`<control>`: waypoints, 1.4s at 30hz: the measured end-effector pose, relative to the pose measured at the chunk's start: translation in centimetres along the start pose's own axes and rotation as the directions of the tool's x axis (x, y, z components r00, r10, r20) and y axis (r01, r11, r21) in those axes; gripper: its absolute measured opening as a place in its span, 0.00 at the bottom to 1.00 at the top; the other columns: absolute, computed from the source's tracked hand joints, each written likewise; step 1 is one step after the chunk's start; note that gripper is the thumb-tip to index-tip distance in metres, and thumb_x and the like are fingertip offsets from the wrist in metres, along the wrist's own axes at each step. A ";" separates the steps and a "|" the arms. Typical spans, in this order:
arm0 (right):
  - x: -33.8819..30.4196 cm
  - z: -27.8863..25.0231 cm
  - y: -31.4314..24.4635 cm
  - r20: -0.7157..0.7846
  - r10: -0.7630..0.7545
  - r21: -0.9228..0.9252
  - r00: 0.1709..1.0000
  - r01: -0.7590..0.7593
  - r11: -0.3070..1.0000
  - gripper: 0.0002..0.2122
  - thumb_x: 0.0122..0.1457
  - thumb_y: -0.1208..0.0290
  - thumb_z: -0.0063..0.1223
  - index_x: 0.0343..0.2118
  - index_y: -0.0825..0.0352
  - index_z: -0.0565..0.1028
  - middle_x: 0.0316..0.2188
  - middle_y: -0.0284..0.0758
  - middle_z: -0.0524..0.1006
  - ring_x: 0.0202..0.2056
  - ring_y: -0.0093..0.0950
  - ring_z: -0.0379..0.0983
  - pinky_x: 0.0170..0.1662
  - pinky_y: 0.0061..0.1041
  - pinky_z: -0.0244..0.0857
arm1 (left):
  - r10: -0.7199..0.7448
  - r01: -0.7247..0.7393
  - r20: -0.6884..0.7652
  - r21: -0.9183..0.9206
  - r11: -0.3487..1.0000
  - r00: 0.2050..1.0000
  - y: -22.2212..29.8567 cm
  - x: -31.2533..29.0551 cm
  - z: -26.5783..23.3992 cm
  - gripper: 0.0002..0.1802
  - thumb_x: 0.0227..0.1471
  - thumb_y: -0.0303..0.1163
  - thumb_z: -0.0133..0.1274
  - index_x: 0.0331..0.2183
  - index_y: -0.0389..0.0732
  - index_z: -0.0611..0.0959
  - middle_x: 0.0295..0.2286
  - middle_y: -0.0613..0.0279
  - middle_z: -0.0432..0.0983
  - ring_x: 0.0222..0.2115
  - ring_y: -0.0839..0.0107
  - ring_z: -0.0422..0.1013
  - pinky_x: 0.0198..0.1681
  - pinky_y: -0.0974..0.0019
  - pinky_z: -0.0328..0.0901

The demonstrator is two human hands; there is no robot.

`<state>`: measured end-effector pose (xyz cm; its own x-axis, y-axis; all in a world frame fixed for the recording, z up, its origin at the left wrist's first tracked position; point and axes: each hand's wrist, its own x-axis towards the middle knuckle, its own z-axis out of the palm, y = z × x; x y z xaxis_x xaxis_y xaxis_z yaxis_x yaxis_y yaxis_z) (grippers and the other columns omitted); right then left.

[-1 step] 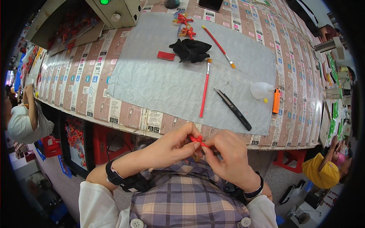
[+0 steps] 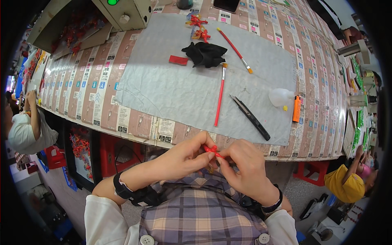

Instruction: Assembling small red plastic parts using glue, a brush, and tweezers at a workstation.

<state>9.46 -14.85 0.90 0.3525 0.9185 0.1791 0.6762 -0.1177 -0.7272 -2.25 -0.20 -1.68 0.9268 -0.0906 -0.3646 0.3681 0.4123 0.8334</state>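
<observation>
Just off the table's near edge, a small glossy red figure [image 2: 211,150] with knobby limbs is pinched between my two hands. My left hand [image 2: 190,155] grips its body between thumb and forefinger. The thumb and forefinger of my right hand [image 2: 246,166] close on a red limb at its right side. Something yellowish hangs below, partly hidden by the fingers. Similar red figures [image 2: 200,28] with yellow and bluish clear parts lie at the far side of the grey cloth [image 2: 159,81].
On the cloth lie a black cloth [image 2: 206,54], a red strip [image 2: 178,60], two red-handled brushes [image 2: 219,98], a black craft knife [image 2: 251,118] and a white squeeze bottle [image 2: 281,97]. An orange lighter [image 2: 297,108] lies beside it. A metal box [image 2: 122,14] stands far left. Co-workers sit at both sides.
</observation>
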 end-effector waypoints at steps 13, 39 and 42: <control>0.7 4.0 3.8 -0.213 0.010 0.175 0.977 0.028 0.984 0.06 0.44 0.80 0.54 0.23 0.68 0.68 0.19 0.36 0.67 0.20 0.33 0.64 0.23 0.28 0.57 | -0.040 0.076 -0.134 0.274 0.959 0.990 0.7 1.6 -2.2 0.08 0.54 0.29 0.43 0.36 0.36 0.66 0.28 0.61 0.72 0.28 0.79 0.68 0.27 0.75 0.64; -0.1 3.9 5.2 -0.213 0.077 0.279 0.974 -0.015 0.960 0.05 0.46 0.79 0.54 0.24 0.68 0.68 0.19 0.36 0.67 0.21 0.34 0.65 0.24 0.29 0.58 | -0.119 0.179 -0.174 0.384 0.906 0.977 1.2 2.9 -1.2 0.08 0.55 0.31 0.42 0.36 0.37 0.66 0.29 0.63 0.71 0.29 0.80 0.68 0.28 0.74 0.65; -0.1 4.1 5.4 -0.230 0.055 0.260 0.972 0.007 0.966 0.05 0.45 0.79 0.55 0.24 0.69 0.69 0.19 0.35 0.68 0.20 0.31 0.65 0.22 0.26 0.58 | -0.124 0.172 -0.150 0.372 0.912 0.981 1.0 2.9 -1.5 0.09 0.56 0.31 0.41 0.37 0.37 0.66 0.29 0.62 0.71 0.29 0.79 0.68 0.27 0.74 0.66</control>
<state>10.43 -14.01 -5.76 0.5289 0.7989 0.2864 0.4873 -0.0096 -0.8732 0.67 1.30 -2.57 0.8524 -0.0040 -0.5228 0.5228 0.0237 0.8521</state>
